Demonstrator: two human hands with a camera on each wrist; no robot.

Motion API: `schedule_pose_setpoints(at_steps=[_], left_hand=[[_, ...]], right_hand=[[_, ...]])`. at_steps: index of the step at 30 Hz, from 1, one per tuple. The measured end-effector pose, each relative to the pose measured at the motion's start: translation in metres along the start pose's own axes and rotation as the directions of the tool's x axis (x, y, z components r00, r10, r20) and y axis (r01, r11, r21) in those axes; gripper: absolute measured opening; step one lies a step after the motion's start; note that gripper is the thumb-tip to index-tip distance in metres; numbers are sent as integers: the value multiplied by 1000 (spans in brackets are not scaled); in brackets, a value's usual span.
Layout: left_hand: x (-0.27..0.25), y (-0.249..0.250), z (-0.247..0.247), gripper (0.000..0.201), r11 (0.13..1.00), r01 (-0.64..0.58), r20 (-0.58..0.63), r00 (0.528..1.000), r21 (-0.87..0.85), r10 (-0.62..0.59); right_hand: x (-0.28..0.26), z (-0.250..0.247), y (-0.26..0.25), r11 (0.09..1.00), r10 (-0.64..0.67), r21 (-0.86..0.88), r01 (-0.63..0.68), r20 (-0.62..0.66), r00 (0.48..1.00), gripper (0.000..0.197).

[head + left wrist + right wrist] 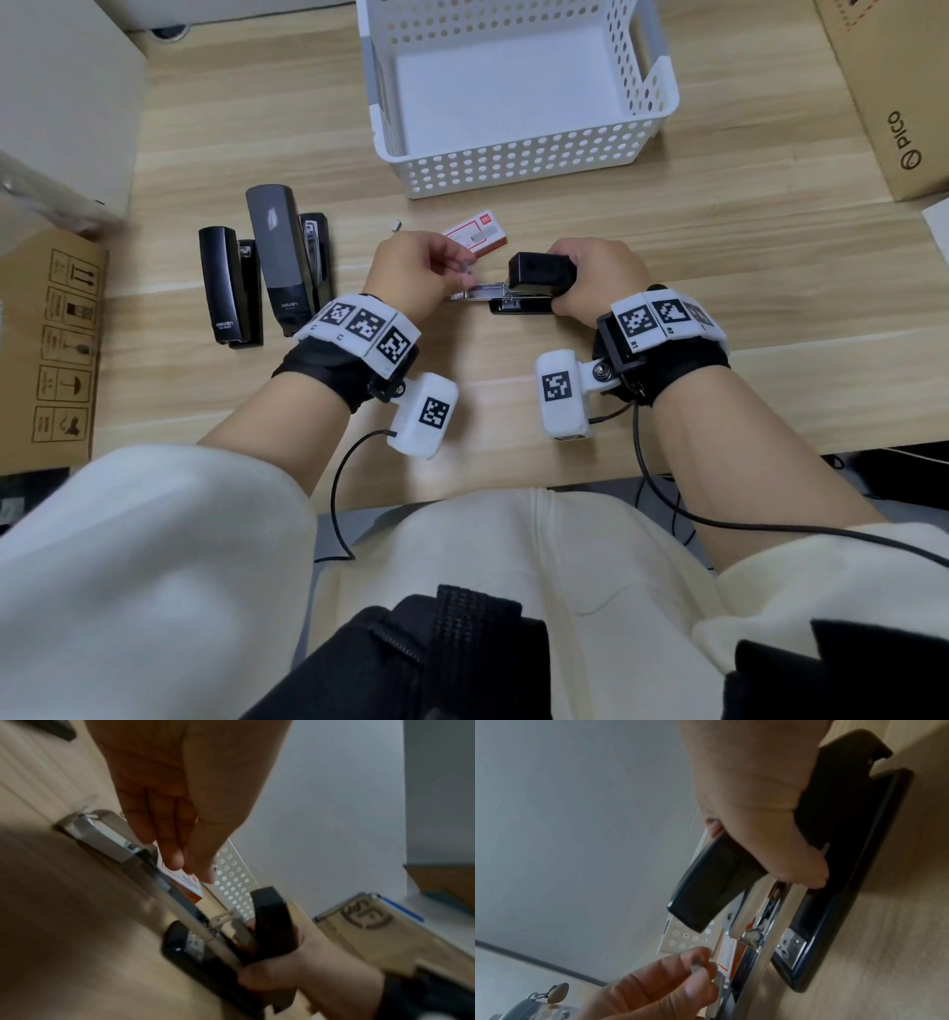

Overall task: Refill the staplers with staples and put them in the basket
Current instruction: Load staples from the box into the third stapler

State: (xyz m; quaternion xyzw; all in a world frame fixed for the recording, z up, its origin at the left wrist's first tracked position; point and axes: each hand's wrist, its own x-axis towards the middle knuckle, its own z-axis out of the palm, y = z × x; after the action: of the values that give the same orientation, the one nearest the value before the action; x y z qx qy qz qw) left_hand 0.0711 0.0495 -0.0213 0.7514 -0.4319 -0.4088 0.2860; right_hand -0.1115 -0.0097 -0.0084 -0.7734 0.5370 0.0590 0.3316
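A black stapler (534, 280) lies on the desk with its metal staple channel (480, 294) sticking out to the left. My right hand (590, 280) grips its lifted top cover (713, 882). My left hand (421, 267) pinches a small strip of staples (466, 268) just above the channel; the strip (696, 965) shows between the fingertips in the right wrist view. A red and white staple box (475, 234) lies just behind. Two more black staplers (228, 285) (287, 257) stand side by side at the left. The white perforated basket (513, 164) stands behind, nothing in it.
A cardboard box (893, 103) marked PICO sits at the right edge. Another cardboard box (46, 349) stands left of the desk, with a white cabinet (67, 103) behind it. A tiny loose piece (396, 224) lies on the desk near the staple box. Wrist camera cables hang over my lap.
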Motion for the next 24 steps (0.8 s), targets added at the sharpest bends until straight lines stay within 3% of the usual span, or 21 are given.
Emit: schedule_pose_setpoints(at_steps=[3, 7, 17, 24], left_hand=[[-3, -1, 3, 22, 959, -84, 27, 996, 270, 80], [-6, 1, 6, 25, 908, -129, 62, 992, 399, 114], [-6, 11, 10, 18, 812, -179, 92, 984, 556, 154], [-6, 8, 15, 19, 809, -171, 64, 984, 562, 164]], right_hand=[[0, 0, 0, 1000, 3, -2, -3, -4, 1000, 38], [1, 0, 1, 1000, 3, 0, -3, -3, 1000, 36], [1, 1, 1, 1000, 1, 5, -1, -6, 1000, 37], [1, 0, 2, 1000, 4, 3, -4, -6, 1000, 37]])
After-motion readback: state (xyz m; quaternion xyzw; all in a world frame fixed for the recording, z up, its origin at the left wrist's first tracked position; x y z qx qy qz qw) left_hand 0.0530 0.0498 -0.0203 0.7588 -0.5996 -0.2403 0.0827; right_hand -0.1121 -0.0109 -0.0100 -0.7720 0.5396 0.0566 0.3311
